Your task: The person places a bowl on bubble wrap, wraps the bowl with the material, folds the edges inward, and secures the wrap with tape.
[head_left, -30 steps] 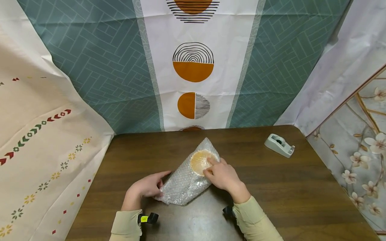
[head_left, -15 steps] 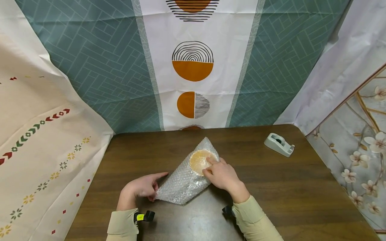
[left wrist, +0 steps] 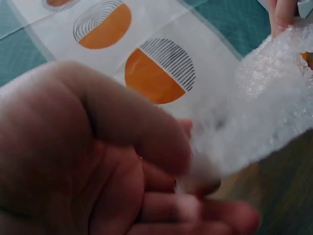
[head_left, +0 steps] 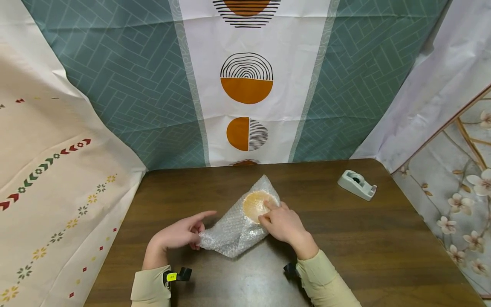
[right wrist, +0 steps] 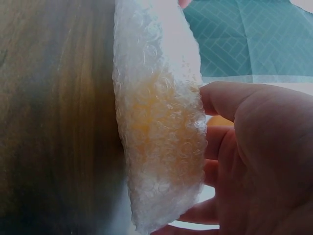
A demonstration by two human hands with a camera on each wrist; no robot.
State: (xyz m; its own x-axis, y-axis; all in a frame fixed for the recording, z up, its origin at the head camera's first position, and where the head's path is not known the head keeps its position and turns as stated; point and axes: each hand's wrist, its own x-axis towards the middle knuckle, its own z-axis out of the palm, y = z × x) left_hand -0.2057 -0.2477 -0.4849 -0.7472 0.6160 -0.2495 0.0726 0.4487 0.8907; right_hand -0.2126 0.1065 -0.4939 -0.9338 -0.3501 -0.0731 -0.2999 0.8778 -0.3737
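Left grip (head_left: 177,233) pinches bubble-wrap (head_left: 226,239); brown table (head_left: 345,238), patterned drapes (head_left: 364,68).

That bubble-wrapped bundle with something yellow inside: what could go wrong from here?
The left hand pinches only the corner of the bubble wrap, so it might slip free. The right hand rests over the round yellow item; if it lifts, the item could shift inside. Both hands are busy and the tape dispenser sits apart, so reaching for it might let the wrap loosen.
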